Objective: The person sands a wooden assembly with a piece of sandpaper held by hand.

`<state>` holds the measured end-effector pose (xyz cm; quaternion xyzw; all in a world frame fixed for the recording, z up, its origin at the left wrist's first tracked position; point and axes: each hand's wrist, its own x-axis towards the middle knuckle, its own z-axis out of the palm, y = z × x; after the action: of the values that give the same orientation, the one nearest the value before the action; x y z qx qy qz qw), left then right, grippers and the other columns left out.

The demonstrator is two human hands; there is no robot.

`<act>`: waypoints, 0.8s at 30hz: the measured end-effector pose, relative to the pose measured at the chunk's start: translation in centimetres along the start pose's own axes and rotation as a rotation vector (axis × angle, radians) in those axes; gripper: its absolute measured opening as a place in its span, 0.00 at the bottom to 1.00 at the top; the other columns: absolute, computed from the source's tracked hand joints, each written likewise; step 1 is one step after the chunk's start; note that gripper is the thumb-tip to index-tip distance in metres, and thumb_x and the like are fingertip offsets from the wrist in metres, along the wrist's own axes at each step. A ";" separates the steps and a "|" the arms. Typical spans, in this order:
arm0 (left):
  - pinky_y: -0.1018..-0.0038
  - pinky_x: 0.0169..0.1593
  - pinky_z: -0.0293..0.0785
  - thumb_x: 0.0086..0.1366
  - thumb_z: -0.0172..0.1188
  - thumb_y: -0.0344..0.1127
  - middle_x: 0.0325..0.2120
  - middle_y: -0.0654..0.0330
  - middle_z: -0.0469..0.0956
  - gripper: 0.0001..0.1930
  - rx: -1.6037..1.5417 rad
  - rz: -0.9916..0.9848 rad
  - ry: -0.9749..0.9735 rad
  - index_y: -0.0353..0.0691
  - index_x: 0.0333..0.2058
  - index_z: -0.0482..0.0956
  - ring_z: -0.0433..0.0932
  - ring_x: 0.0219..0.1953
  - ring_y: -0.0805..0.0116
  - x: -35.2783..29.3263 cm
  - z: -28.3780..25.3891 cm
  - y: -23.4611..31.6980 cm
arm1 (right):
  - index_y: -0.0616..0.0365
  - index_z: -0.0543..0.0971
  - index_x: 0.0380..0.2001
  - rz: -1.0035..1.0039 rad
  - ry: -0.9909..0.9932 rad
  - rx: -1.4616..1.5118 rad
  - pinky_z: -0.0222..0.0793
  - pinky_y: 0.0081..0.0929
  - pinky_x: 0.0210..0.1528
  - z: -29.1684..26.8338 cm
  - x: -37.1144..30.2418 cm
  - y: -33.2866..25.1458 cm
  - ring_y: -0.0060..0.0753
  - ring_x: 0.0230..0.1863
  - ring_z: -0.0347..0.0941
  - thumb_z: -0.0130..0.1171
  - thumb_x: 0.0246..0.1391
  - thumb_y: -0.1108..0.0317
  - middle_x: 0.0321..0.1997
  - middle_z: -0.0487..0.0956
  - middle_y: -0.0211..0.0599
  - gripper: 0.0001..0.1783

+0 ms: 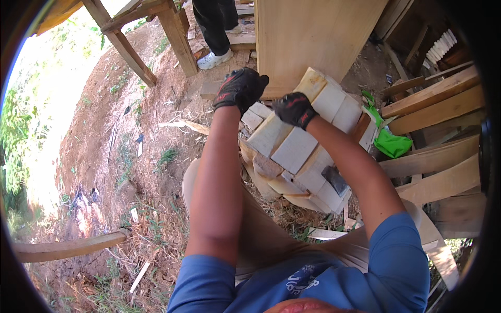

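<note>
My left hand (241, 92), in a black glove with red marks, is closed in a fist just in front of a tall wooden board (313, 41). Its thumb points right, and whatever the fingers may hold is hidden. To its right, my right hand (296, 109), gloved alike, is closed over the upper left part of a stack of pale wood blocks (297, 150). I cannot make out anything in its fingers, nor whether it touches the blocks. The stack stands between my knees, and a small dark piece (334, 180) lies on its near right side.
A person in dark trousers and a white shoe (215, 59) stands beyond my left hand. A wooden trestle (177, 41) is at the far left. Bright green fabric (391, 143) lies by several planks (433, 112) on the right. A curved timber (68, 247) crosses the lower left.
</note>
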<state>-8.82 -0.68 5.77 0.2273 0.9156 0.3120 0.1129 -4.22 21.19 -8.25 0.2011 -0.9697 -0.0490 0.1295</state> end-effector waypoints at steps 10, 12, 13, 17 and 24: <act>0.52 0.58 0.78 0.68 0.57 0.55 0.47 0.40 0.85 0.24 0.044 -0.043 -0.021 0.38 0.42 0.89 0.84 0.53 0.40 -0.7 -1.9 -0.6 | 0.54 0.84 0.29 0.040 0.171 -0.083 0.80 0.50 0.36 -5.8 1.0 6.1 0.51 0.33 0.86 0.59 0.56 0.63 0.28 0.86 0.45 0.09; 0.51 0.58 0.78 0.69 0.58 0.54 0.48 0.40 0.85 0.24 0.018 -0.063 -0.025 0.38 0.43 0.88 0.83 0.54 0.39 -1.0 -1.8 -0.6 | 0.52 0.83 0.37 0.230 0.019 0.595 0.80 0.43 0.36 -10.3 -1.5 7.6 0.42 0.35 0.86 0.63 0.60 0.62 0.32 0.86 0.38 0.08; 0.51 0.58 0.78 0.69 0.58 0.54 0.48 0.40 0.85 0.24 0.025 -0.059 -0.012 0.38 0.44 0.88 0.83 0.54 0.39 -1.2 -2.0 -0.7 | 0.50 0.83 0.41 0.434 -0.025 1.198 0.80 0.40 0.36 -12.5 -3.0 8.2 0.38 0.36 0.85 0.64 0.62 0.60 0.34 0.85 0.35 0.09; 0.49 0.58 0.78 0.71 0.58 0.54 0.47 0.35 0.84 0.25 0.126 0.030 0.024 0.33 0.44 0.87 0.82 0.55 0.37 -0.5 -0.4 -0.5 | 0.45 0.83 0.48 0.776 0.239 2.260 0.78 0.41 0.37 -18.4 -12.2 8.4 0.35 0.42 0.84 0.65 0.67 0.55 0.42 0.86 0.29 0.12; 0.49 0.57 0.78 0.71 0.57 0.54 0.46 0.37 0.85 0.25 0.323 0.067 -0.064 0.35 0.43 0.87 0.83 0.54 0.38 0.9 2.5 -0.4 | 0.51 0.76 0.65 0.511 0.317 2.468 0.81 0.48 0.57 -21.2 -21.4 9.4 0.41 0.61 0.82 0.56 0.72 0.65 0.60 0.84 0.37 0.21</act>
<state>-8.89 0.84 3.52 0.2826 0.9417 0.1568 0.0937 16.91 37.44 8.58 -0.0006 -0.3558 0.9343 -0.0234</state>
